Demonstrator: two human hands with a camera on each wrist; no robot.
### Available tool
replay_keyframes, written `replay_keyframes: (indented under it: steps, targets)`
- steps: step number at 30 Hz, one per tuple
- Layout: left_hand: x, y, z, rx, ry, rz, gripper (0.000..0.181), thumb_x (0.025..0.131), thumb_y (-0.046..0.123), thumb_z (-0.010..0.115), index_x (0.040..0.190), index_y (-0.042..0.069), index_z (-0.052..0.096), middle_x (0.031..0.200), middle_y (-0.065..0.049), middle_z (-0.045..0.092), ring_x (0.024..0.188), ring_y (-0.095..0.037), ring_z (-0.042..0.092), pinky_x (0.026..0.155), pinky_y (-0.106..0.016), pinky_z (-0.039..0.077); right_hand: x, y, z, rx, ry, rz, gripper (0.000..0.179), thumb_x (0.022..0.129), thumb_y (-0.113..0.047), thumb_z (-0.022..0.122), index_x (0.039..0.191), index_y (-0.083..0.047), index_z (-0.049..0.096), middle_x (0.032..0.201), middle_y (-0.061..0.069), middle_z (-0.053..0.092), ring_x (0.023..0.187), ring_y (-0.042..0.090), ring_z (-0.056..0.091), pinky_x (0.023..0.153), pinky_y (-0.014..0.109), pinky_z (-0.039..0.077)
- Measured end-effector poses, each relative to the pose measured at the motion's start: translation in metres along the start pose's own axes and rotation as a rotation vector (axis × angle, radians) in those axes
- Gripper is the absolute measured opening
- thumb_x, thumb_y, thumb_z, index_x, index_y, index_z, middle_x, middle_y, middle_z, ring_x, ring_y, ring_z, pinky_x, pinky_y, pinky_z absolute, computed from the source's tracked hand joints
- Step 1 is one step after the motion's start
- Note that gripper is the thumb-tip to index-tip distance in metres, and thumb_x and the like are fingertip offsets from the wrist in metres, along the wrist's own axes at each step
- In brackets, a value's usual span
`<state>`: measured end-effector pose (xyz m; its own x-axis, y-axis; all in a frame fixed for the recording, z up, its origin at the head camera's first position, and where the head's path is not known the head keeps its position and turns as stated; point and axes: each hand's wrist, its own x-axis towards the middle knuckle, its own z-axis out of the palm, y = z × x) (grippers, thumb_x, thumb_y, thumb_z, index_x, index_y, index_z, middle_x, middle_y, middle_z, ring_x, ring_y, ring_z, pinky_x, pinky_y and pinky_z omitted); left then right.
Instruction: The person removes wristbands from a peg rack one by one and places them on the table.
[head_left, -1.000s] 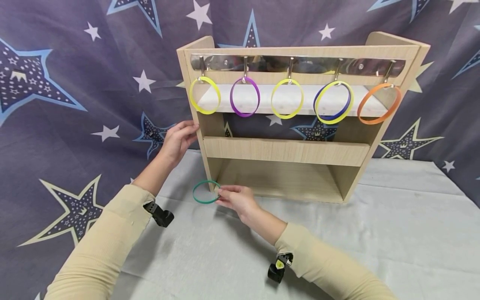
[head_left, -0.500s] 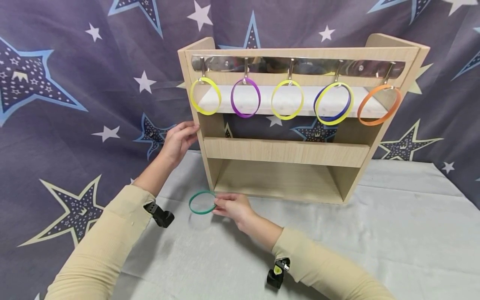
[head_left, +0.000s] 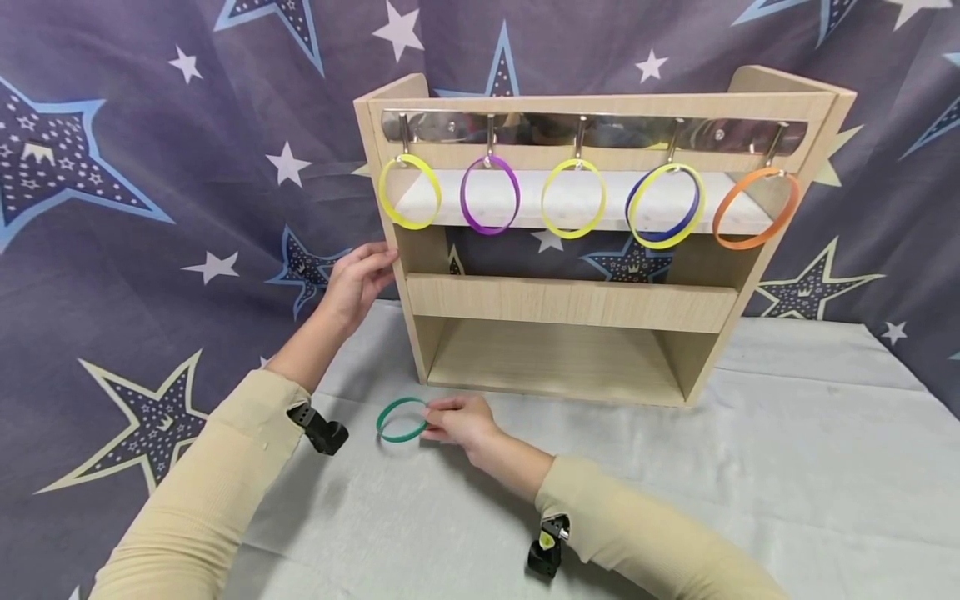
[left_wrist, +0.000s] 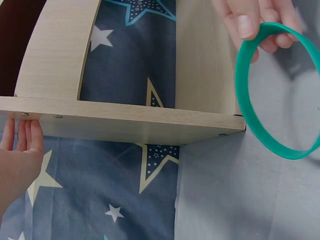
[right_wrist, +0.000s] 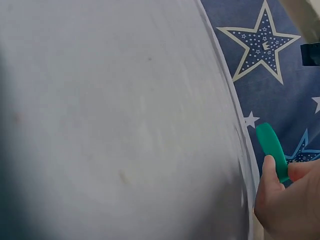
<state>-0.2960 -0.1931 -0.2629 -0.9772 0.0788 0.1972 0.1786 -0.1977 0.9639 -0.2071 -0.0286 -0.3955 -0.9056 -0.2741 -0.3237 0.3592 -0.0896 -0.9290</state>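
My right hand (head_left: 461, 421) pinches the edge of a thin green ring (head_left: 397, 438) between thumb and fingers, low in front of the wooden shelf unit's (head_left: 573, 302) bottom left corner. In the left wrist view the green ring (left_wrist: 243, 80) stands tilted, fingertips at its upper edge. The right wrist view shows its band (right_wrist: 270, 142) nearly edge-on. Against the outside of the unit's left side panel rests my left hand (head_left: 354, 287), its straight fingers (left_wrist: 35, 136) touching the wood and nothing held.
A metal hook rail (head_left: 536, 129) crosses the unit's upper front. From its hooks hang a yellow ring (head_left: 410, 223), a purple ring (head_left: 487, 230), another yellow ring (head_left: 572, 234), a yellow ring (head_left: 660, 244) with a blue one, and an orange ring (head_left: 753, 244). Star-printed cloth (head_left: 225, 167) hangs behind.
My right hand has moved down and slightly left, toward me, carrying the green ring away from the unit's lower left corner. The left hand stays on the side panel.
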Motion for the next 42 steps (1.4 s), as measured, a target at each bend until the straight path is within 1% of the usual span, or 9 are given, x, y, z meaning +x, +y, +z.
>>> replay_keyframes:
  steps: [4, 7, 15, 21, 24, 28, 34, 39, 42]
  targets:
    - [0.0006, -0.0007, 0.0001, -0.005, -0.001, 0.002, 0.021, 0.093, 0.006, 0.047, 0.085, 0.017, 0.064, 0.093, 0.006, 0.061, 0.094, -0.006, 0.06, 0.092, -0.02, 0.045, 0.0011, 0.0018, 0.0015, -0.013, 0.021, 0.006, 0.025, 0.088, 0.001, 0.064, 0.111, 0.01, 0.062, 0.099, 0.02, 0.067, 0.069, 0.009, 0.07, 0.079, 0.027, 0.059]
    - [0.0008, -0.001, 0.0001, -0.003, -0.002, 0.005, 0.021, 0.093, 0.006, 0.047, 0.085, 0.016, 0.064, 0.093, 0.006, 0.062, 0.094, -0.006, 0.06, 0.091, -0.02, 0.045, 0.0012, 0.0024, 0.0021, -0.028, 0.033, 0.008, 0.024, 0.087, 0.001, 0.065, 0.11, 0.01, 0.063, 0.095, 0.017, 0.067, 0.068, 0.01, 0.07, 0.076, 0.026, 0.059]
    - [-0.0002, -0.0003, -0.0005, 0.007, 0.002, -0.003, 0.02, 0.094, 0.007, 0.048, 0.086, 0.016, 0.063, 0.095, 0.006, 0.061, 0.095, -0.006, 0.059, 0.092, -0.02, 0.044, 0.0003, 0.0024, 0.0025, -0.039, 0.044, 0.019, 0.023, 0.088, 0.001, 0.065, 0.108, 0.01, 0.063, 0.097, 0.019, 0.067, 0.066, 0.008, 0.068, 0.074, 0.025, 0.059]
    - [-0.0007, 0.0012, 0.0001, 0.013, -0.006, -0.003, 0.018, 0.094, 0.007, 0.047, 0.089, 0.016, 0.062, 0.096, 0.006, 0.061, 0.096, -0.006, 0.059, 0.094, -0.02, 0.043, 0.0006, 0.0012, 0.002, -0.038, 0.034, 0.022, 0.021, 0.089, 0.002, 0.063, 0.109, 0.01, 0.063, 0.101, 0.02, 0.068, 0.07, 0.01, 0.07, 0.076, 0.025, 0.059]
    - [-0.0006, 0.0014, 0.0002, 0.015, -0.008, -0.004, 0.017, 0.094, 0.007, 0.048, 0.09, 0.016, 0.062, 0.097, 0.006, 0.061, 0.097, -0.006, 0.059, 0.094, -0.021, 0.043, 0.0011, 0.0007, 0.001, -0.046, 0.031, 0.016, 0.022, 0.089, 0.003, 0.063, 0.109, 0.011, 0.063, 0.102, 0.022, 0.067, 0.074, 0.014, 0.072, 0.077, 0.027, 0.059]
    - [-0.001, 0.0011, -0.0002, 0.006, -0.005, -0.007, 0.018, 0.094, 0.007, 0.047, 0.09, 0.016, 0.062, 0.096, 0.005, 0.061, 0.096, -0.006, 0.06, 0.094, -0.02, 0.043, 0.002, 0.0015, -0.0014, -0.074, 0.003, 0.015, 0.023, 0.088, 0.003, 0.063, 0.11, 0.012, 0.063, 0.103, 0.025, 0.068, 0.083, 0.022, 0.073, 0.081, 0.031, 0.059]
    - [-0.0002, -0.0003, -0.0002, -0.01, -0.018, 0.009, 0.022, 0.094, 0.005, 0.046, 0.088, 0.017, 0.063, 0.094, 0.006, 0.062, 0.094, -0.005, 0.061, 0.092, -0.02, 0.044, 0.0019, 0.001, -0.0043, -0.15, -0.032, -0.001, 0.024, 0.089, 0.0, 0.063, 0.109, 0.013, 0.062, 0.104, 0.027, 0.069, 0.095, 0.031, 0.072, 0.085, 0.034, 0.058]
    - [-0.0003, -0.0003, 0.0002, -0.016, -0.017, 0.01, 0.022, 0.094, 0.005, 0.046, 0.088, 0.016, 0.063, 0.093, 0.006, 0.063, 0.093, -0.005, 0.06, 0.092, -0.02, 0.044, 0.0003, -0.0016, -0.0056, -0.207, -0.032, -0.023, 0.023, 0.089, -0.001, 0.063, 0.107, 0.014, 0.063, 0.104, 0.029, 0.069, 0.097, 0.034, 0.071, 0.084, 0.033, 0.058]
    - [-0.0009, 0.0001, -0.0001, -0.011, -0.014, 0.003, 0.021, 0.094, 0.006, 0.046, 0.088, 0.016, 0.063, 0.094, 0.006, 0.062, 0.094, -0.005, 0.06, 0.092, -0.02, 0.044, -0.0011, -0.0038, -0.0064, -0.198, -0.033, -0.023, 0.024, 0.089, 0.0, 0.063, 0.108, 0.015, 0.062, 0.105, 0.031, 0.068, 0.099, 0.036, 0.07, 0.084, 0.035, 0.058]
